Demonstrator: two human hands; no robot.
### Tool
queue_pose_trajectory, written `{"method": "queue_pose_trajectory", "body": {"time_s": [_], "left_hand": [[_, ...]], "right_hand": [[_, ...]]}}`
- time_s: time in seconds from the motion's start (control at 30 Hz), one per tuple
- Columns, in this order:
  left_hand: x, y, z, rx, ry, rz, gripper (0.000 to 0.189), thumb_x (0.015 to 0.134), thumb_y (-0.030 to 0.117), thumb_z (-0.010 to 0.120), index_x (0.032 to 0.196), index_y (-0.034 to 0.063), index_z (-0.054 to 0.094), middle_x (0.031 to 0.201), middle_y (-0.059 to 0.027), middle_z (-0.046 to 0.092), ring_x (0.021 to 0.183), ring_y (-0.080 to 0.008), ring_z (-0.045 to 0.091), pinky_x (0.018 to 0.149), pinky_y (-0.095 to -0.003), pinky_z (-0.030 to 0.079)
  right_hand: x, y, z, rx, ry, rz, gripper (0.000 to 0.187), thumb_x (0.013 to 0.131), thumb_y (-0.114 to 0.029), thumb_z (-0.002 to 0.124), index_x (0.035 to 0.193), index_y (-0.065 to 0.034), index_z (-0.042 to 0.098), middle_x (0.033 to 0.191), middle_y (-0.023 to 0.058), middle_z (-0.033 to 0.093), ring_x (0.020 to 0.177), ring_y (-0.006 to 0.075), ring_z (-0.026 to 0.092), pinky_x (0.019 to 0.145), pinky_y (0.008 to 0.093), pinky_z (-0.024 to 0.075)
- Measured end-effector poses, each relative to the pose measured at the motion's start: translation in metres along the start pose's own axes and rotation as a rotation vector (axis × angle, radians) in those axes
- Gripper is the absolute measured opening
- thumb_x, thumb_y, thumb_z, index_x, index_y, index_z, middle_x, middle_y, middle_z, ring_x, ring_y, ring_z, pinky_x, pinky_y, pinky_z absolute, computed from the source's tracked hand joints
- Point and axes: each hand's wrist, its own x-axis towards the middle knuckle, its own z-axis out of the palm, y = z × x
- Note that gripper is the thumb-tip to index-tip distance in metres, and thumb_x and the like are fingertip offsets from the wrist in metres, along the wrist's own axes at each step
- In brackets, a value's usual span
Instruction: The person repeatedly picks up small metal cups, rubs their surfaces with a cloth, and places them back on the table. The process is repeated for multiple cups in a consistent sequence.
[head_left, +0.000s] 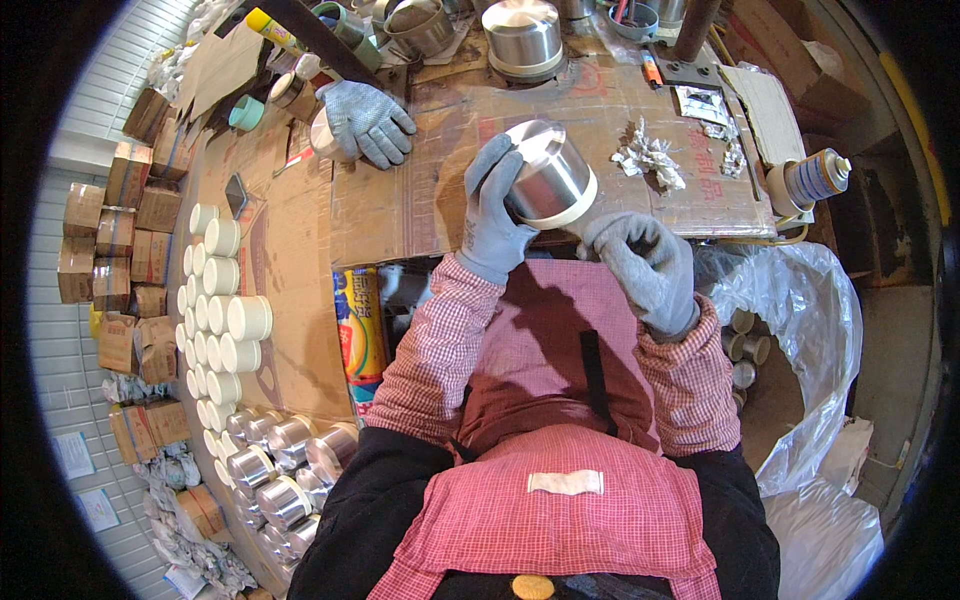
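A shiny metal cup-like part with a cream rim (546, 176) is tilted above the cardboard-covered bench. My left hand (491, 202), in a grey glove, grips its left side. Close to the rim's lower right, my gloved right hand (641, 266) has its fingers curled, with thumb and forefinger near together; whether they pinch something cannot be told. A similar metal part (523, 37) stands at the back of the bench. To the right of the held part lies crumpled whitish paper or foil (649, 156). An empty grey dotted glove (367, 120) rests at the left, over a round part.
Cream cylindrical parts (250, 319) and metal parts with cream rims (283, 501) crowd the left table. A phone (236, 193) lies there. An orange lighter (651, 69) and a spray can (817, 178) are at the right. Below hangs a clear plastic bag (832, 322) around more parts.
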Motion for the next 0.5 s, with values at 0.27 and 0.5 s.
{"method": "queue_pose_trajectory", "body": {"time_s": [0.27,0.5], "left_hand": [[0.002,0.002,-0.001,0.025,-0.024,-0.012,0.109,0.063,0.018,0.101,0.151,0.0135,0.037,0.153,-0.017,0.039,0.144,-0.0365,0.043,0.119,-0.0467,0.045],[0.003,0.003,0.0,-0.018,-0.006,0.002,0.109,0.062,0.017,0.101,0.15,0.0133,0.038,0.153,-0.0172,0.039,0.144,-0.0372,0.043,0.12,-0.047,0.044]], "right_hand": [[-0.042,-0.021,-0.014,-0.091,-0.259,0.128,0.014,0.097,-0.012,0.07,0.09,-0.001,0.067,0.098,0.0125,0.075,0.089,0.0152,0.067,0.083,0.0305,0.0529],[-0.088,-0.025,-0.025,0.051,-0.401,0.221,0.01,0.097,-0.009,0.072,0.096,-0.0001,0.067,0.104,0.0169,0.075,0.09,0.0197,0.071,0.083,0.034,0.0574]]}}
